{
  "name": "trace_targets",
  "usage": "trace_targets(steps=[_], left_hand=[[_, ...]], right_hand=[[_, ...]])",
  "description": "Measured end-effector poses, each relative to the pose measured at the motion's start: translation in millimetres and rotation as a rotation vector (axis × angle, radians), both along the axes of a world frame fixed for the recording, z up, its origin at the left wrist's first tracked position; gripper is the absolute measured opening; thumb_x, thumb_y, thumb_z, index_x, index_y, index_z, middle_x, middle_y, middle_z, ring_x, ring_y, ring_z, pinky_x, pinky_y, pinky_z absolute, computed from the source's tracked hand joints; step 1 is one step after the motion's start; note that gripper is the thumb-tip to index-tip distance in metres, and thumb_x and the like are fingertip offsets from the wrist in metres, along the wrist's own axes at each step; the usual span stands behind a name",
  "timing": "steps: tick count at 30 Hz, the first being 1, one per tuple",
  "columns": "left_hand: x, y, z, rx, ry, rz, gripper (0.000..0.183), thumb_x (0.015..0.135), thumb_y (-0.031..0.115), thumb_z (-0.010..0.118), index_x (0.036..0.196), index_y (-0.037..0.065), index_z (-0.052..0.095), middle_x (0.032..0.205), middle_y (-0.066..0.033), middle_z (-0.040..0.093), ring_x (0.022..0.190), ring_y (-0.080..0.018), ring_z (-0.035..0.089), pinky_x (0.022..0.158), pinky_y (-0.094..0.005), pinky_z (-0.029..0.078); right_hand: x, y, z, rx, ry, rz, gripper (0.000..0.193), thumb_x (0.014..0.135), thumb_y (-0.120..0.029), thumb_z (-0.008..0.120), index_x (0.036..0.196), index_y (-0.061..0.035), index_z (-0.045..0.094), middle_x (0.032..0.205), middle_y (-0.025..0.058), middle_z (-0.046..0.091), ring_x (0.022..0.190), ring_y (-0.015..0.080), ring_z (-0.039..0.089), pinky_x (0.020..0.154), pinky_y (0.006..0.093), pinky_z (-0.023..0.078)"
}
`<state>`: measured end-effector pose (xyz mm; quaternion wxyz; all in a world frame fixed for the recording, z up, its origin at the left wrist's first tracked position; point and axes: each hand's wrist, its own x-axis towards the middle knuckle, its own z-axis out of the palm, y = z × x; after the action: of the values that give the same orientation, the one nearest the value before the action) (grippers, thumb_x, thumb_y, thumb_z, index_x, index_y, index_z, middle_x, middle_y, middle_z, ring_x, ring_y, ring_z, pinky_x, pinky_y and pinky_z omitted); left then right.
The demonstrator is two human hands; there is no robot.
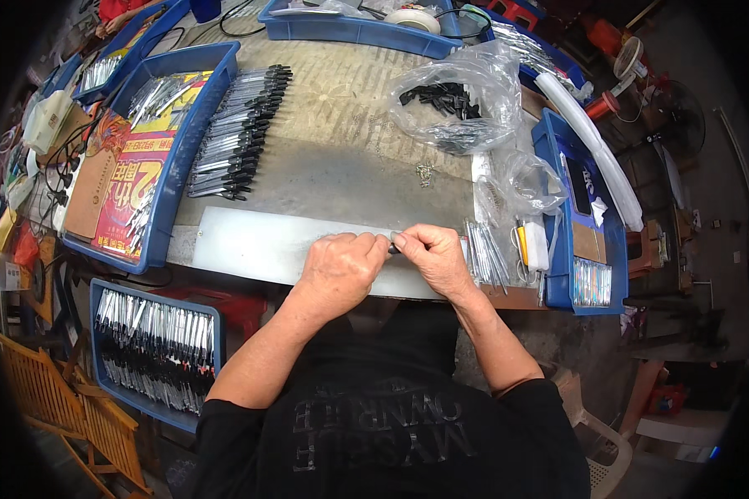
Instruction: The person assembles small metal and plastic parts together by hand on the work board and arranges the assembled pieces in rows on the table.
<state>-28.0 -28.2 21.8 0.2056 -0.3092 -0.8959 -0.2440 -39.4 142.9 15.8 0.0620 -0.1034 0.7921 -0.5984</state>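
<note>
My left hand (pixel 342 268) and my right hand (pixel 434 256) meet over a pale, translucent sheet (pixel 254 247) at the table's near edge. Between their fingertips a small black pen part (pixel 394 249) shows; most of it is hidden. The right thumb and forefinger pinch it, while the left fingers curl closed against its other side. Whether the left hand holds more of a pen is covered by its fingers. To the left lies a row of clear pens with black ends (pixel 240 133). Several slim silvery pen pieces (pixel 486 254) rest beside my right hand.
A clear plastic bag of black parts (pixel 441 101) lies beyond my right hand, near a small pile of tiny metal pieces (pixel 425 174). Blue trays (pixel 193 141) line the table's sides. A lower blue tray (pixel 219 341) at left holds many pens. A phone (pixel 577 185) sits at right.
</note>
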Motion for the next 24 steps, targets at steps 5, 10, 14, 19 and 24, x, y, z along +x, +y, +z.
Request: trace_targets(steps=[5,10,14,19,24], left_hand=[[-2,-1,-6,0.029,-0.024,0.007,0.014,0.073,0.015,0.063,0.078,0.006,0.054,0.059,-0.0053,0.049,0.054,-0.022,0.056,0.047,-0.0339,0.044],[-2,-3,-6,0.065,-0.047,-0.023,0.014,0.073,0.015,0.064,0.08,0.005,0.056,0.059,-0.0058,0.051,0.054,-0.0227,0.056,0.047,-0.034,0.045],[-3,-2,-9,0.069,-0.07,-0.02,0.015,0.072,0.014,0.065,0.08,0.005,0.056,0.059,-0.0063,0.051,0.053,-0.0234,0.056,0.047,-0.0342,0.044],[-2,-4,-8,0.054,-0.089,-0.02,0.015,0.072,0.015,0.065,0.08,0.005,0.057,0.06,-0.0066,0.052,0.053,-0.0234,0.056,0.047,-0.0344,0.044],[-5,-9,-6,0.083,-0.104,-0.08,0.014,0.071,0.013,0.065,0.08,0.005,0.057,0.058,-0.0058,0.05,0.052,-0.0228,0.055,0.046,-0.0346,0.043]], right_hand=[[3,-3,-5,-0.004,0.032,-0.075,0.03,0.086,-0.025,0.058,0.069,0.0001,0.06,0.054,-0.006,0.042,0.054,0.0027,0.034,0.046,0.0221,0.029],[-1,5,-2,-0.184,-0.221,0.029,0.04,0.091,-0.026,0.051,0.06,-0.0016,0.05,0.055,-0.0073,0.039,0.054,0.0029,0.03,0.045,0.0233,0.026],[0,5,-4,-0.142,-0.181,0.019,0.036,0.089,-0.026,0.054,0.064,-0.0001,0.056,0.055,-0.0065,0.042,0.054,0.0025,0.033,0.045,0.0223,0.028],[-1,5,-2,0.006,-0.091,0.049,0.026,0.083,-0.024,0.062,0.078,0.0016,0.064,0.056,-0.0036,0.05,0.056,0.0032,0.042,0.047,0.0216,0.034],[1,4,-7,-0.026,-0.049,0.043,0.023,0.083,-0.021,0.062,0.077,0.0016,0.063,0.057,-0.0018,0.05,0.056,0.0046,0.042,0.049,0.0231,0.035]])
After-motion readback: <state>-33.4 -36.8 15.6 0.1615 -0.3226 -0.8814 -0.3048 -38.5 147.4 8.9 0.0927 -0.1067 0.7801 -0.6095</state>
